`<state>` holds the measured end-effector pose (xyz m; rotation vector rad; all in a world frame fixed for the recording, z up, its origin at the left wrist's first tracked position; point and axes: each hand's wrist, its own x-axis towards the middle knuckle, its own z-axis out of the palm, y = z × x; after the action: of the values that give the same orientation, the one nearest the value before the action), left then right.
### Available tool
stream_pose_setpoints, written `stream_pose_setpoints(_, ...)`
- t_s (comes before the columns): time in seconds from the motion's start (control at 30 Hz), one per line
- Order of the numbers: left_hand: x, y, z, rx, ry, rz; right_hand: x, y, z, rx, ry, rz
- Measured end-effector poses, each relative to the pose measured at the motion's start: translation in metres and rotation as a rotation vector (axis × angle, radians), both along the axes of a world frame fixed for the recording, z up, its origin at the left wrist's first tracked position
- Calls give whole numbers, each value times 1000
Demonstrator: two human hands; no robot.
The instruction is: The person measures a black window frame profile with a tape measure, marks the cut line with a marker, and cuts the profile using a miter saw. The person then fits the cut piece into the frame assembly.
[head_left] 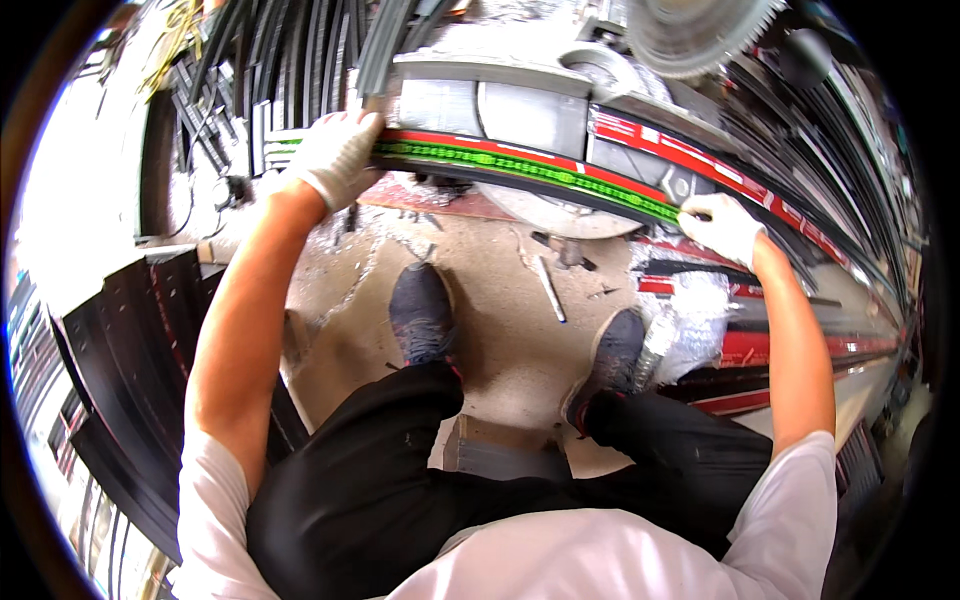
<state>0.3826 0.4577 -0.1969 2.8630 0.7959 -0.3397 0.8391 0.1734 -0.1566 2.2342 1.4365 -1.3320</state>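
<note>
2 gloved hands, 1 tape, 1 bar under it. Left hand (340,155) is closed over the bar (520,184) toward its left end, fingers mostly hidden, gripping bar and tape together as far as I can see. Right hand (722,230) has thumb and finger pinched at the right end of the tape (565,178); the other fingers are curled, and I can't tell if they touch the bar.

Tape is green, lying lengthwise along the bar between the hands, with a short green piece showing left of the left hand. Bar is black with a red strip, crossing in front of the saw base (435,108).

1 saw blade (700,30), toothed, top right. 1 more red-faced bar (710,165) beyond the right hand, angled down to the right.

Floor (510,370): 2 shoes (422,305), 1 pen (549,288) between them, 1 bunch of clear wrap (700,310) just beside the right shoe. 1 grey block (505,455) between the legs.

Black stock (300,60) stacked upper left, more at right; too many to count. Yellow wire (178,45) far upper left, strand count unclear.
</note>
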Motion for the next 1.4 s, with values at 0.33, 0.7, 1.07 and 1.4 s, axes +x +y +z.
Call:
stream_pose_setpoints(0.33, -13, 7, 1, 6, -60, 2, 0, 7, -8, 61, 36, 57)
stream_pose_setpoints(0.7, -44, 22, 1, -34, -94, 76, -21, 36, -18, 132, 21, 59)
stream_pose_setpoints(1.07, -50, 29, 1, -19, -44, 78, -23, 40, -28, 122, 76, 48)
stream_pose_setpoints(1.4, -50, 28, 0, -9, -35, 89, -26, 43, -23, 117, 14, 91)
